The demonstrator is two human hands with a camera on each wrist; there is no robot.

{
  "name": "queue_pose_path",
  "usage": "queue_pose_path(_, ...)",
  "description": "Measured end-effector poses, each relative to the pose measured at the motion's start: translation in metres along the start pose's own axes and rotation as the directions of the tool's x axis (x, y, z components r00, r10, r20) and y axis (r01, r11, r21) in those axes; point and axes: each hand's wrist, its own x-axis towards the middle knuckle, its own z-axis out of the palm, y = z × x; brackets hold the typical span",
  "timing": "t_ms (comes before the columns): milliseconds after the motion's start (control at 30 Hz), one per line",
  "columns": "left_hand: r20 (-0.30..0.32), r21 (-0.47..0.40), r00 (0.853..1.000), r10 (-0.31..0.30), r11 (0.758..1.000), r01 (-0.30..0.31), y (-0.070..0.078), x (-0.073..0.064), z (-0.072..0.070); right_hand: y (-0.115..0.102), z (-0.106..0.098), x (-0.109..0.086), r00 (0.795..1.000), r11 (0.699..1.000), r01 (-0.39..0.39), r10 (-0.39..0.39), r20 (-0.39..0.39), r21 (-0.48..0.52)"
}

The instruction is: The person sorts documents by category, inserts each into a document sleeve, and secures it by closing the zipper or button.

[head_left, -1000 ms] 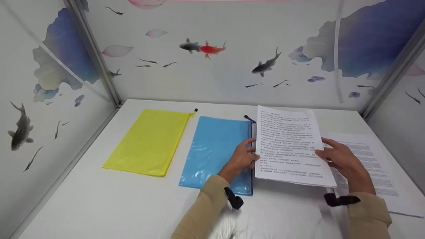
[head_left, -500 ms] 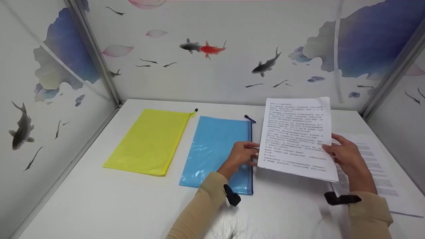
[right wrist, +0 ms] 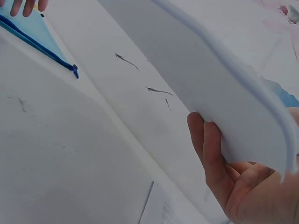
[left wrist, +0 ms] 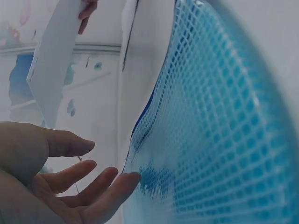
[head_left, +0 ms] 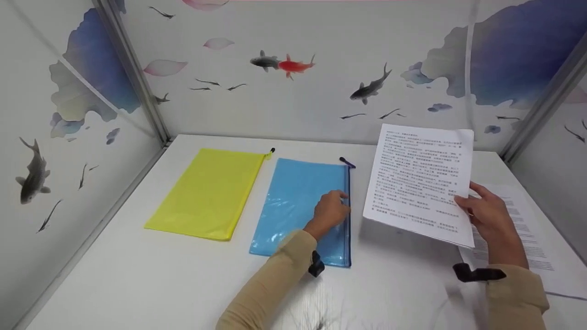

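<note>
A blue zip pouch [head_left: 298,206] with a mesh pattern lies flat, its dark zip along the right side. Over that zip edge is my left hand [head_left: 331,211], holding nothing. In the left wrist view its fingers [left wrist: 112,193] are loosely bent and apart, one fingertip close to the pouch; whether it touches, I cannot tell. My right hand [head_left: 488,211] pinches a sheaf of printed paper [head_left: 419,183] by its right edge, thumb on the printed face. The right wrist view shows fingers [right wrist: 212,144] against the back of the sheaf, which is tilted above the table.
A yellow zip pouch [head_left: 206,195] lies left of the blue one. More printed sheets [head_left: 527,243] lie on the white table [head_left: 151,284] at the right, partly behind my right arm. Panels with painted fish [head_left: 293,66] stand around the back and sides.
My left hand has let go of the sheaf and moved left over the blue pouch. The right hand has drawn the sheaf up and to the right.
</note>
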Motion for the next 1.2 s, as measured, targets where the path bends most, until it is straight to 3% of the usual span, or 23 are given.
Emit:
queue_pose_path(133, -0.014, 0.208, 1.0, 0.021, 0.978, -0.018, 0.005, -0.002, 0.003, 0.002, -0.002, 0.001, 1.0, 1.0, 0.022, -0.022, 0.014, -0.001)
queue_pose_path(333, -0.052, 0.46, 0.997, -0.06, 0.885, 0.077, 0.008, -0.001, 0.013, 0.004, -0.003, 0.004, 0.997, 0.997, 0.068, -0.067, 0.022, -0.03)
queue_pose_path(467, -0.05, 0.508, 0.99, -0.128, 0.851, 0.136, 0.006, -0.002, 0.021, 0.006, -0.004, 0.004, 0.999, 0.997, 0.051, -0.05, 0.021, -0.051)
queue_pose_path(767, -0.049, 0.556, 0.985, -0.166, 0.815, 0.165, 0.006, -0.003, 0.017, 0.008, -0.001, 0.005, 0.999, 0.994, 0.029, -0.028, 0.016, -0.106)
queue_pose_path(967, -0.054, 0.552, 0.99, -0.132, 0.822, 0.139, 0.002, 0.0, 0.006, 0.008, 0.003, 0.008, 0.999, 0.99, 0.033, -0.031, 0.013, -0.138)
queue_pose_path(1100, -0.035, 0.484, 0.991, -0.126, 0.866, 0.127, 0.002, 0.003, -0.001, 0.007, 0.003, 0.009, 0.999, 0.987, 0.039, -0.036, 0.021, -0.159)
queue_pose_path(1200, -0.001, 0.423, 0.994, -0.106, 0.901, 0.096, 0.004, 0.006, -0.006, 0.005, 0.003, 0.009, 0.998, 0.992, 0.047, -0.042, 0.041, -0.12)
